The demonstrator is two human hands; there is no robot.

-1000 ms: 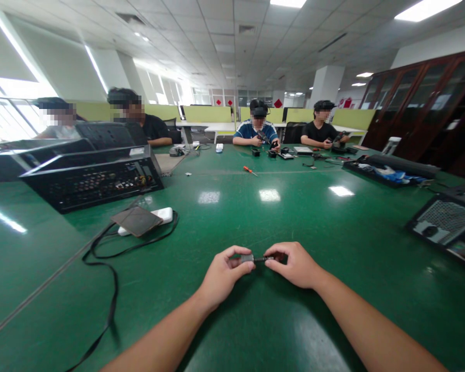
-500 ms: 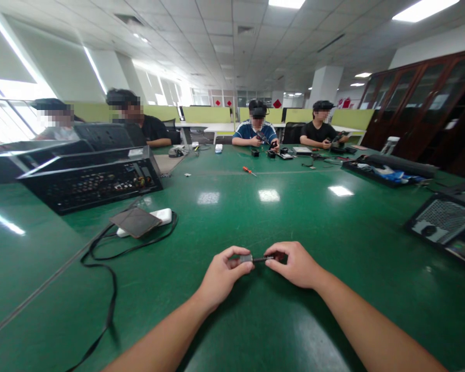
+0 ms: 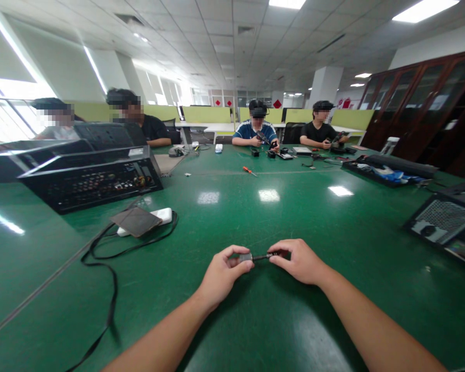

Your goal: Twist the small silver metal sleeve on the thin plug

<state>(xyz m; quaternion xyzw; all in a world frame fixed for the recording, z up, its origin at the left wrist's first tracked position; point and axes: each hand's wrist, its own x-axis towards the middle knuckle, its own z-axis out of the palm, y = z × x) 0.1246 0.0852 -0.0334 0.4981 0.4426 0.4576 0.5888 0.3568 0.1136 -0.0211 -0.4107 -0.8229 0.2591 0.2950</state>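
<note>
Over the green table [image 3: 232, 217], my left hand [image 3: 223, 274] is closed, thumb and fingers pinching a small grey cylindrical piece [image 3: 245, 257]. From that piece a thin dark rod [image 3: 260, 257] runs across to my right hand [image 3: 300, 262]. The right thumb and fingertips are closed around the rod's far end, partly covering it. Rod and grey piece lie in one line, nearly level. Whether they are a single part cannot be made out.
Left stands an open black computer case [image 3: 96, 181]; nearer are a dark flat pad [image 3: 136, 222], a white power strip [image 3: 164, 216] and a looping black cable [image 3: 114, 289]. An orange screwdriver [image 3: 249, 171] lies ahead. Another case [image 3: 445, 222] stands right. Several people sit opposite.
My right hand has shifted slightly right, away from the left, and more of the dark rod shows between them. My left hand has stayed nearly still.
</note>
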